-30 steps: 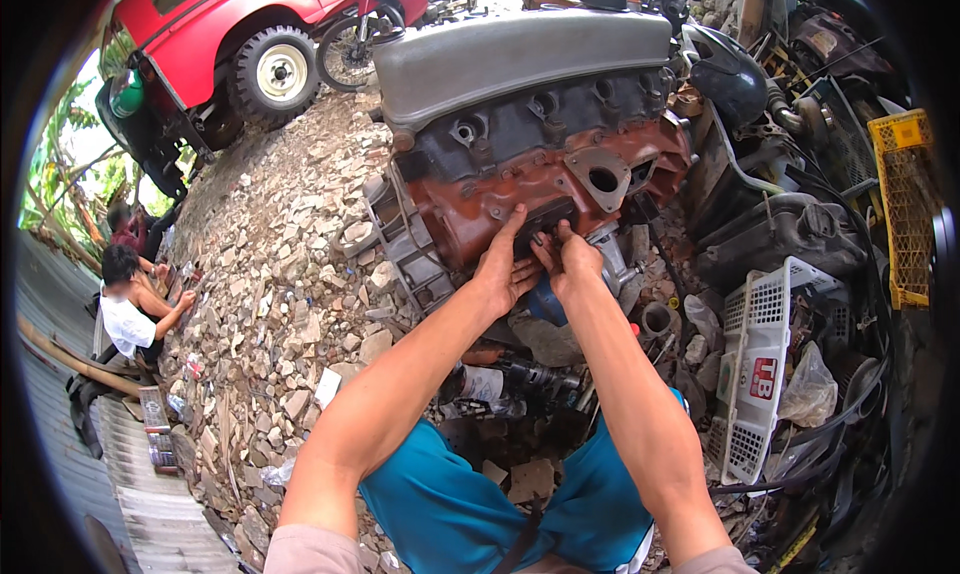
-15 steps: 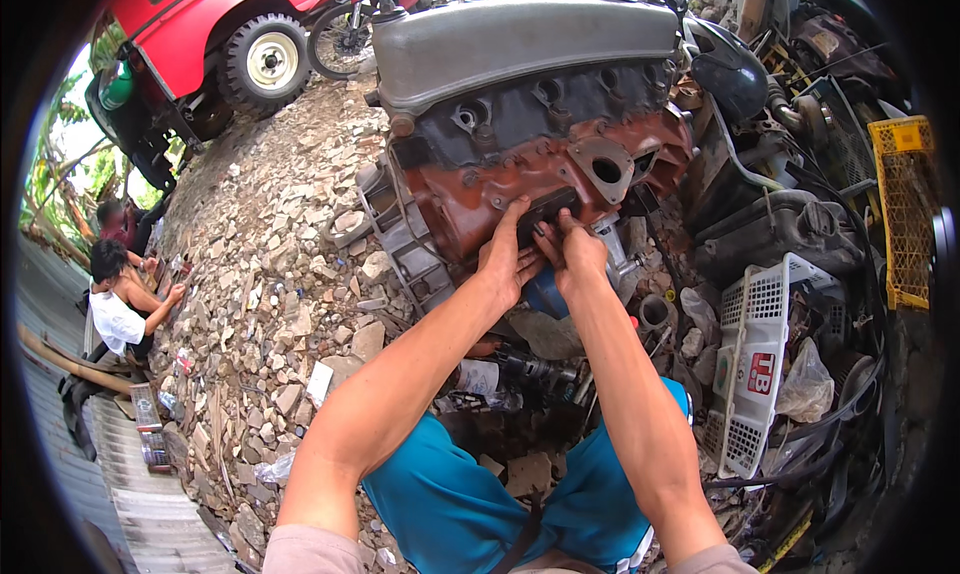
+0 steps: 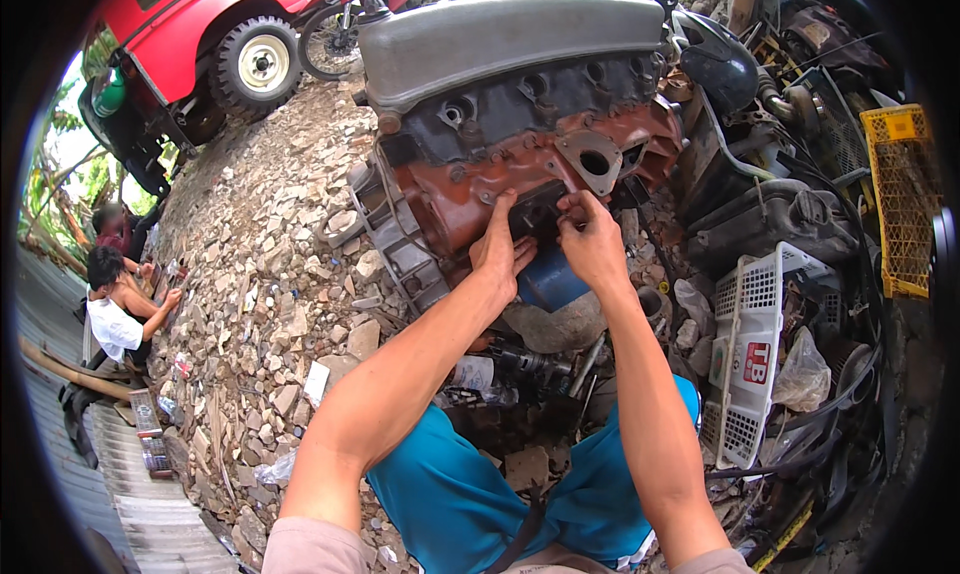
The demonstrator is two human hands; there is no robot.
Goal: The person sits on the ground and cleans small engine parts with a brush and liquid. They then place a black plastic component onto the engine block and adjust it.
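Note:
An engine point(image 3: 440, 189) stands on the rubble, with a grey valve cover point(image 3: 505, 49) over a black head and a rust-red block. My left hand point(image 3: 500, 244) is on a dark rectangular plate point(image 3: 535, 206) at the block's lower side, thumb along its left end, fingers curled underneath. My right hand point(image 3: 590, 239) is at the plate's right end, fingertips pinched on something too small to make out, just below the triangular flange point(image 3: 590, 164). A blue cylinder point(image 3: 545, 287) sits below my hands.
Two other people point(image 3: 130, 309) sit at the left beside corrugated metal sheeting point(image 3: 155, 514). A red vehicle point(image 3: 175, 44) and a motorcycle stand behind. A white crate point(image 3: 735, 404), a yellow crate point(image 3: 895, 204) and assorted parts crowd the right. Loose stones cover the ground.
My right hand has moved right and slightly up along the plate, now farther from my left hand, exposing more of the blue cylinder. My left hand stays on the plate.

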